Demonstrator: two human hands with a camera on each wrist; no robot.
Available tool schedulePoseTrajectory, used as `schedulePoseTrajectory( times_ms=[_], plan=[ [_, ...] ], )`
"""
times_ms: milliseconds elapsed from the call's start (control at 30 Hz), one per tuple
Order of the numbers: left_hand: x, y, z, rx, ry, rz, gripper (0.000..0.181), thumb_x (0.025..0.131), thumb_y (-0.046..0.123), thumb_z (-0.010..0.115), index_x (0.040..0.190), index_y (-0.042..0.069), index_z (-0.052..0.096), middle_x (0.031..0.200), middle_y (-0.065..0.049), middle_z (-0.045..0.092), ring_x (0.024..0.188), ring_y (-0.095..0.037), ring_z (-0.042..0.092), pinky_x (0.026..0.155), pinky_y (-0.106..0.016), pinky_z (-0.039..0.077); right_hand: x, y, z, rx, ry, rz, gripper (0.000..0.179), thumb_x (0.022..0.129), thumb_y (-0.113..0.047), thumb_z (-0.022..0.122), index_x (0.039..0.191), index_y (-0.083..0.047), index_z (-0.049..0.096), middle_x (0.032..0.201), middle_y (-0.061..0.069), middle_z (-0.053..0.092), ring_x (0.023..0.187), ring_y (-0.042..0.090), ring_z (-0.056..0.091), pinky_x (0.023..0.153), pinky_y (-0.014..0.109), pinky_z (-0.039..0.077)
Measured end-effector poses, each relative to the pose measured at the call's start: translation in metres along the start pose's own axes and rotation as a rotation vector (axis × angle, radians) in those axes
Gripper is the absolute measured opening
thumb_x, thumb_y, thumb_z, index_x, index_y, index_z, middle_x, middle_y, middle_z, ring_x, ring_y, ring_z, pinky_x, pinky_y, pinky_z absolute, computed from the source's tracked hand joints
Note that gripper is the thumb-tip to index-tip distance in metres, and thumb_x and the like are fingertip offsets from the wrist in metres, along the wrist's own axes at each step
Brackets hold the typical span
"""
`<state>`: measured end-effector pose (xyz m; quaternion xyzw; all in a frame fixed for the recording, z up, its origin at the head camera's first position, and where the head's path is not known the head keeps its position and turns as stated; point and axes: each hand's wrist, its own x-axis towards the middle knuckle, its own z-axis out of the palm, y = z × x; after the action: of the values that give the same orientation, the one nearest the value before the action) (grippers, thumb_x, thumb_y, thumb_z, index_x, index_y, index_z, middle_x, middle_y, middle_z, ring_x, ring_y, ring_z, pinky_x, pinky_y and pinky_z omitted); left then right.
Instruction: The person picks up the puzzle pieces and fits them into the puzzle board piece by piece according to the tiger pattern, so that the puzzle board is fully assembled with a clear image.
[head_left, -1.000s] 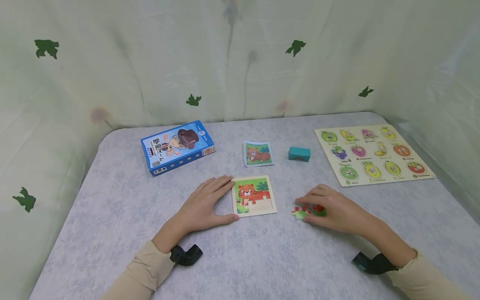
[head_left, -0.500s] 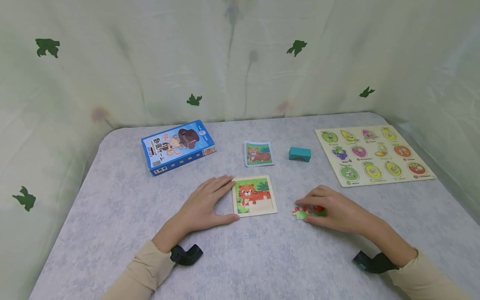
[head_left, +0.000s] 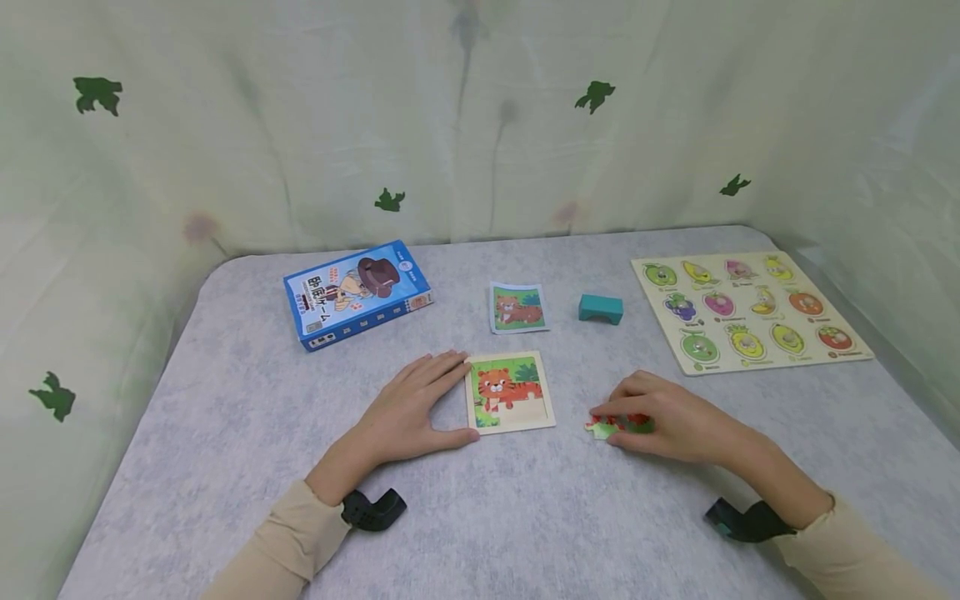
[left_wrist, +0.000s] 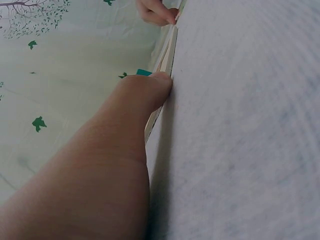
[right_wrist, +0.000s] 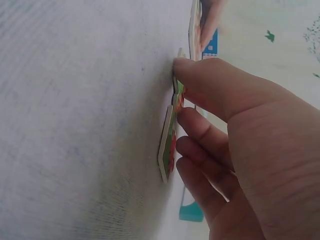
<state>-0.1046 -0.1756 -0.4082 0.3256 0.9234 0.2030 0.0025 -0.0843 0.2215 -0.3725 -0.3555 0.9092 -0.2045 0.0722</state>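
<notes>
My left hand (head_left: 411, 410) lies flat with straight fingers, its fingertips and thumb at the left edge of a wooden tiger puzzle board (head_left: 549, 412). The tiger's head and back fill the upper part of the board; bare wood shows at its lower right. Farther right, my right hand (head_left: 675, 417) pinches a green and red puzzle piece (head_left: 598, 428) between thumb and fingers, low at the table. A second puzzle piece (right_wrist: 167, 150) lies against it under the curled fingers, partly hidden in the head view. In the left wrist view, the left thumb (left_wrist: 160, 85) rests along the board's edge.
Behind the board lies a small tiger picture card (head_left: 519, 308), with a teal arch block (head_left: 601, 309) to its right. A blue game box (head_left: 358, 293) is at the back left. A wooden fruit puzzle board (head_left: 750, 312) occupies the back right.
The right index finger has come down slightly toward the thumb, covering more of the puzzle piece's red part. The left hand and the tiger board stay in place.
</notes>
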Motion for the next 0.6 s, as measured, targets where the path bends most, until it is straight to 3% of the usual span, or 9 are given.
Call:
schedulePoseTrajectory(
  times_ms=[600],
  plan=[
    [-0.0008,0.0012,-0.0017,-0.011,-0.013,-0.011,0.097,0.086,0.068,0.070,0.159,0.010,0.041,0.167,-0.006,0.035,0.156,-0.025,0.029,0.129,-0.049,0.022,0.0092,0.0017,-0.0026,-0.073,0.058,-0.081,0.029,0.090,-0.032,0.081,0.119,-0.028,0.078,0.101,-0.019,0.064,0.086,0.002,0.050,0.068,0.016,0.047]
  ],
)
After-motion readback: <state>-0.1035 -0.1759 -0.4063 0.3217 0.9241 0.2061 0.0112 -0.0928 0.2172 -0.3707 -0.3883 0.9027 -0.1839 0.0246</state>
